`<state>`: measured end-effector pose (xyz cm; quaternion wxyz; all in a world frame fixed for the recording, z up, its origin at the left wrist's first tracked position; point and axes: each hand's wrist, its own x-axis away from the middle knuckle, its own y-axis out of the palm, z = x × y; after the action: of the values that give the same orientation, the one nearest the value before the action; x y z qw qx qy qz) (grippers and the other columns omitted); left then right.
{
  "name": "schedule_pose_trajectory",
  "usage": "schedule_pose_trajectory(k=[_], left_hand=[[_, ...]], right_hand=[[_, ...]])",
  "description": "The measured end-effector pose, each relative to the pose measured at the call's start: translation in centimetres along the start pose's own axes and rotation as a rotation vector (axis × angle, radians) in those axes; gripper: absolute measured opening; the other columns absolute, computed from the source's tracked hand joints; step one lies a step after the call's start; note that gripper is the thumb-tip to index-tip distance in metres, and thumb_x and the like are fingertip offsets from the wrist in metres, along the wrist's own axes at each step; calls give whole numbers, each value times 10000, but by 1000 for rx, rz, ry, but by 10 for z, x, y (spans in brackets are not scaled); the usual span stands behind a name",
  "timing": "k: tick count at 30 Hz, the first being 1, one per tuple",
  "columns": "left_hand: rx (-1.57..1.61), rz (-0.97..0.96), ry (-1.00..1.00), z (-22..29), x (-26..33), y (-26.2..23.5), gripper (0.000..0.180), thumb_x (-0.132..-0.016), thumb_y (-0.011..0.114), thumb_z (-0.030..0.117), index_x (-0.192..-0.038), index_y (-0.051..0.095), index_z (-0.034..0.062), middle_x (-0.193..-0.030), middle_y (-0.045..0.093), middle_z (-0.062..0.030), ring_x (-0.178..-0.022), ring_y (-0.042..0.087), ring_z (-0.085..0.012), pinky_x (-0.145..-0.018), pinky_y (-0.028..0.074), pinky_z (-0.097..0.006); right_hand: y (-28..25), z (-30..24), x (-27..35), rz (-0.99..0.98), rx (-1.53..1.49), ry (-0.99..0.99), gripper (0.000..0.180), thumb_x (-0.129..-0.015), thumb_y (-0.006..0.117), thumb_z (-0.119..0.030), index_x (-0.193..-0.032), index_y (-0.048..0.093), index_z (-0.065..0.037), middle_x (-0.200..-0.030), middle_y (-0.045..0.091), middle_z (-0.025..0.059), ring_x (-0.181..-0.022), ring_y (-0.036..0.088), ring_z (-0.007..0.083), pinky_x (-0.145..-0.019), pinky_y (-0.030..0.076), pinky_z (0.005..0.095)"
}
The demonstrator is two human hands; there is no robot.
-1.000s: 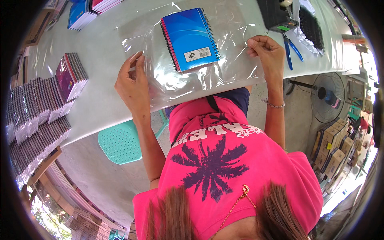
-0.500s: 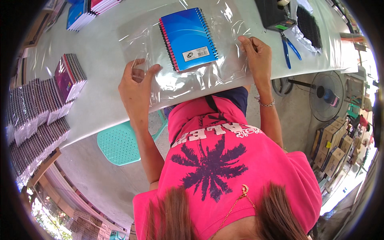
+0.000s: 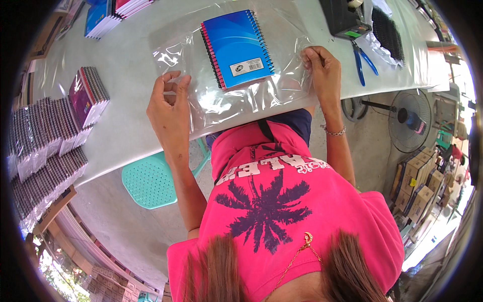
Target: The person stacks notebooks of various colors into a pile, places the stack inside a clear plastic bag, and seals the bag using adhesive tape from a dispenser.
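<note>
A stack of spiral notebooks with a blue cover point(image 3: 239, 48) on top lies on a clear plastic sheet point(image 3: 221, 108) in front of me. Pink and black show along the stack's left coils, metal coils along its right. At the sheet's left edge is my left hand point(image 3: 168, 103), its thumb and curled fingers apart with nothing visible between them. My right hand point(image 3: 324, 70) pinches the sheet's right edge between thumb and fingers. Folds and glare make the plastic's layers hard to tell.
Blue-handled pliers point(image 3: 363, 63) lie right of my right hand, near a black dispenser point(image 3: 346, 19) and loose black coils point(image 3: 387, 35). Stacked wrapped notebooks point(image 3: 45, 131) fill the left side. A green stool point(image 3: 148, 181) stands below the table edge; a fan point(image 3: 410, 121) stands at right.
My left hand's thumb has drawn back toward its fingers, off the plastic's left part. My right fingers have closed in slightly on the sheet's edge. The blue notebook has barely moved.
</note>
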<state>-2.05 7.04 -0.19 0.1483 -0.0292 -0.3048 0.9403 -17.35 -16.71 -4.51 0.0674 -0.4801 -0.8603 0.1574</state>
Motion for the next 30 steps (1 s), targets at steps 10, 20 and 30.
schedule_pose_trajectory(k=[10,20,30], left_hand=[[51,-54,-39,-6,-10,-6,388,-860,687,328,-1100,649,25,-724,602,-53,-610,524,-116,-592,423,-261],[186,-377,-76,-23,-48,-8,396,-896,645,343,-1187,629,77,-765,581,-4,-593,495,-70,-589,415,-224],[455,-508,-175,-3,-42,-13,451,-982,493,393,-1342,518,121,-655,401,67,-569,361,-20,-530,320,-199]], right_hand=[[-5,-7,-2,131,394,-452,123,-922,585,-118,-895,642,-13,-702,557,48,-675,503,111,-628,409,271],[-11,-20,-19,-133,186,52,238,-881,659,-225,-887,618,10,-681,573,18,-606,497,92,-584,412,236],[-20,-20,-39,-523,-80,130,307,-931,622,-226,-1150,587,-15,-758,606,-2,-735,605,72,-678,473,199]])
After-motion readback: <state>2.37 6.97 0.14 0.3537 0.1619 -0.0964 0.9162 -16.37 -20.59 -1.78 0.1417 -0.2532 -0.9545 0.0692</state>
